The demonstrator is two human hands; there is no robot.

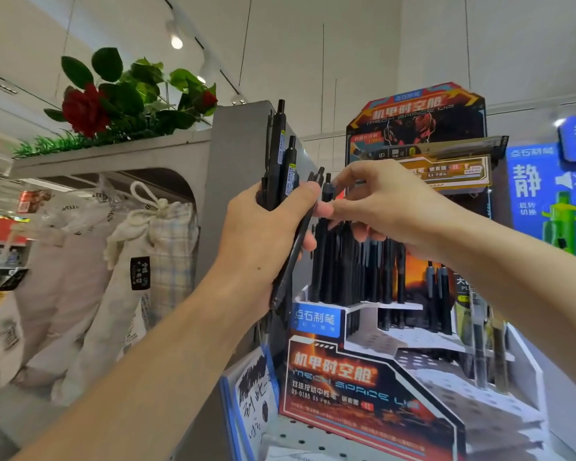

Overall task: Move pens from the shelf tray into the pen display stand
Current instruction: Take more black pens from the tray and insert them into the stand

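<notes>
The biggest thing before us is the pen display stand (373, 377), a stepped cardboard tower to the right, its upper tier already crowded with upright black pens (356, 261) while the lower tiers show mostly open holes. Left of it stands a grey shelf unit (233, 154) with cloth bags (147, 234) hung in its arch.

Our left hand (263, 234) is wrapped around a bundle of black pens (278, 161), their clicker ends fanned at uneven heights just left of the stand. Our right hand (379, 201) reaches over the top tier and pinches the top of one pen (326, 191) between thumb and forefinger, right beside the bundle. The shelf tray is not in view.

We judge the main risk to be the uneven bundle: a loose grip could let a pen slide out. Next, our right wrist hangs over the packed row and could knock standing pens askew. Smallest, the tip may miss its hole, since neighbours hide it.
</notes>
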